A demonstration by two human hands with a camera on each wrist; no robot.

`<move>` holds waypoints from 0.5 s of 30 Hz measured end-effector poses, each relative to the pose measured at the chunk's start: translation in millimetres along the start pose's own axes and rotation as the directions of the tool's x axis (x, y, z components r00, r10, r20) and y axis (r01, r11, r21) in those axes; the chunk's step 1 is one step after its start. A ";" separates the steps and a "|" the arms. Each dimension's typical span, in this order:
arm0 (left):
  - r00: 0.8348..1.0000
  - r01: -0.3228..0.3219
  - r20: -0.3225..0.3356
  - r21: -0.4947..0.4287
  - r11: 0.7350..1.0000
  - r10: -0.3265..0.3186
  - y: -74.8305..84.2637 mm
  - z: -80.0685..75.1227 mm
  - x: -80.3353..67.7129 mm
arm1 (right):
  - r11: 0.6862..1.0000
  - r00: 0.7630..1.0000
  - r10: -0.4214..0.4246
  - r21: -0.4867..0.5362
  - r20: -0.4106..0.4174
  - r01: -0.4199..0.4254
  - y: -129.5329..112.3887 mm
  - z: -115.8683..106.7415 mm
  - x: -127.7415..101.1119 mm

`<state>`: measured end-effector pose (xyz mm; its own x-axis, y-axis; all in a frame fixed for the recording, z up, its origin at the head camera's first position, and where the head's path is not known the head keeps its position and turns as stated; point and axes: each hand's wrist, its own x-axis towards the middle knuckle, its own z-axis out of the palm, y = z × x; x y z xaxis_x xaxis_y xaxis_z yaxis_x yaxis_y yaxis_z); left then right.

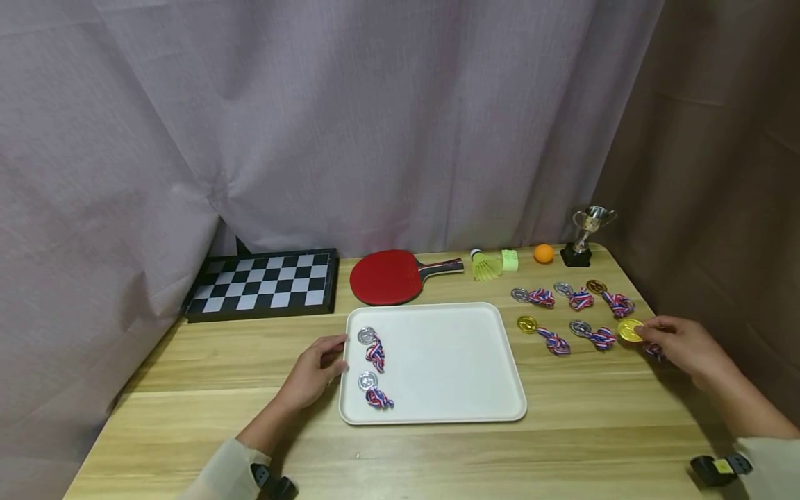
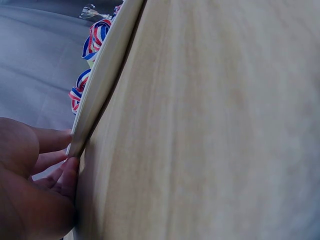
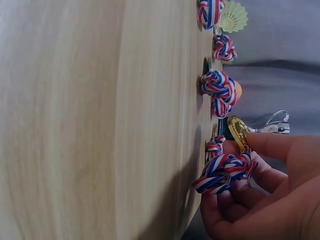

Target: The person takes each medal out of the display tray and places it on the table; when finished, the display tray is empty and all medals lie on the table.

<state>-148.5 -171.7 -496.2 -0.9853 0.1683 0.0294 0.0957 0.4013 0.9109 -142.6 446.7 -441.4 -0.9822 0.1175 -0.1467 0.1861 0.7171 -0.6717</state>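
At the right of the table my right hand (image 1: 684, 344) pinches a gold medal (image 1: 629, 330) by its edge. Its striped ribbon (image 3: 225, 172), red, white and blue, hangs bundled by the fingers in the right wrist view. My left hand (image 1: 314, 370) holds the left edge of a white tray (image 1: 444, 368), with fingertips at the rim (image 2: 76, 135) in the left wrist view. Two silver medals, an upper one (image 1: 367, 336) and a lower one (image 1: 367, 380), lie in the tray's left part. Beside my right hand lies a silver medal (image 1: 580, 328) with a bundled ribbon.
More medals lie right of the tray, including a gold one (image 1: 527, 324) and a bronze-looking one (image 1: 596, 287). Along the back are a chessboard (image 1: 262, 285), red paddle (image 1: 386, 278), shuttlecock (image 1: 485, 267), green block (image 1: 510, 260), orange ball (image 1: 544, 253) and trophy cup (image 1: 587, 236).
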 end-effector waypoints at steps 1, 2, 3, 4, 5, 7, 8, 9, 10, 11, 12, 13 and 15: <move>1.000 0.000 0.000 -0.002 1.000 0.000 0.1 0.0 0.0 | 1.000 1.000 0.005 0.001 -0.001 -0.005 0.5 0.1 0.6; 1.000 0.000 0.000 -0.003 1.000 0.000 0.3 -0.1 0.0 | 1.000 1.000 0.008 0.003 -0.001 -0.008 1.1 0.2 1.4; 1.000 0.000 0.000 -0.004 1.000 0.000 0.5 -0.1 0.0 | 1.000 1.000 0.013 0.001 -0.002 -0.013 1.6 0.3 2.4; 1.000 0.001 0.001 -0.004 1.000 -0.001 0.7 -0.2 -0.1 | 1.000 1.000 0.018 0.002 -0.002 -0.018 2.3 0.5 3.4; 1.000 0.003 0.001 -0.004 1.000 -0.003 1.0 -0.3 -0.2 | 1.000 1.000 0.020 -0.002 0.000 -0.020 3.3 0.6 4.5; 1.000 0.003 0.002 -0.002 1.000 -0.003 1.4 -0.5 -0.4 | 1.000 1.000 0.011 -0.026 -0.002 -0.011 5.5 1.2 7.1; 1.000 0.002 0.001 0.000 1.000 -0.002 1.4 -0.6 -0.6 | 1.000 1.000 0.003 -0.031 -0.003 -0.003 6.8 1.7 8.7; 1.000 0.002 0.000 0.000 1.000 -0.002 1.5 -0.6 -0.6 | 0.999 1.000 -0.006 -0.038 -0.008 0.006 8.1 2.5 10.1; 1.000 0.002 0.000 0.001 1.000 -0.002 1.5 -0.6 -0.7 | 0.999 1.000 -0.020 -0.046 -0.010 0.019 9.6 3.4 11.5; 1.000 0.004 -0.001 0.003 1.000 -0.004 1.4 -0.5 -0.7 | 0.998 0.999 -0.032 -0.054 -0.017 0.031 11.2 4.4 12.7; 1.000 0.003 0.000 0.007 1.000 -0.003 1.2 -0.4 -0.6 | 0.998 0.999 -0.042 -0.057 -0.024 0.041 12.4 5.8 13.7; 1.000 0.006 0.000 0.010 1.000 -0.006 1.1 -0.3 -0.5 | 0.997 0.998 -0.048 -0.057 -0.034 0.046 13.7 7.1 14.6; 1.000 0.011 0.001 0.017 1.000 -0.011 0.7 -0.1 -0.1 | 0.997 0.997 -0.053 -0.062 -0.059 0.049 15.8 9.6 15.4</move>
<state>-148.3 -171.5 -495.5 -0.9861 0.1648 0.0191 0.0874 0.4182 0.9041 -154.6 453.2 -461.2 -0.9905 0.1197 -0.0683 0.1358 0.7634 -0.6315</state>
